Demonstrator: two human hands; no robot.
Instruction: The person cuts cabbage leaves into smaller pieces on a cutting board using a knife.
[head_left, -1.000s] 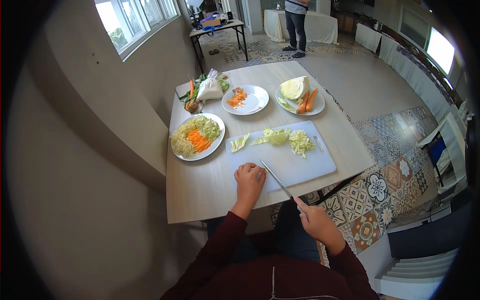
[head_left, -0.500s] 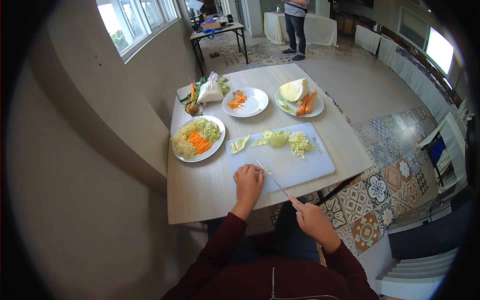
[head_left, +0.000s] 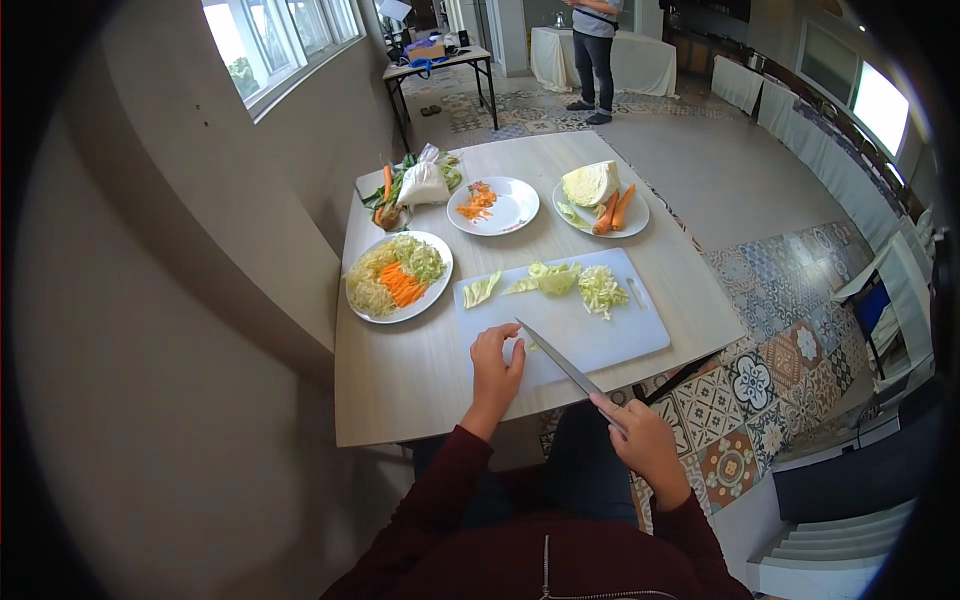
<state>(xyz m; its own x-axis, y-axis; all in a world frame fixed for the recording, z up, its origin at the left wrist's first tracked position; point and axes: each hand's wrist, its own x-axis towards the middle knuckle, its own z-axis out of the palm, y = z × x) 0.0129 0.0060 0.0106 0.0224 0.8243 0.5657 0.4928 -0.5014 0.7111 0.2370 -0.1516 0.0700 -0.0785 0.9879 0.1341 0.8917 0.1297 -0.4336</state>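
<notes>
My right hand (head_left: pixel 645 440) is closed around the handle of a kitchen knife (head_left: pixel 558 362), its blade slanting up and left over the white cutting board (head_left: pixel 620 345). Close to the knife's tip, my left hand (head_left: pixel 493 365) rests on the board with curled fingers; whatever lies under them is hidden. Small pale green bits (head_left: pixel 532 346) are beside the blade. Along the board's far side lie a flat cabbage strip (head_left: pixel 481 289), some cabbage leaf pieces (head_left: pixel 552 279) and a heap of chopped cabbage (head_left: pixel 601 291).
A plate of shredded vegetables (head_left: pixel 405 285) stands left of the board. Behind it are a plate with carrot pieces (head_left: pixel 505 208), a plate holding cut cabbage (head_left: pixel 590 184) and carrots (head_left: pixel 613 210), and a white bag (head_left: pixel 424 184) among vegetables. A person (head_left: pixel 594 60) stands beyond the table.
The knife's blade has turned so its broad side shows, and my right hand has shifted slightly right. My left hand's fingers have lifted and loosened a little.
</notes>
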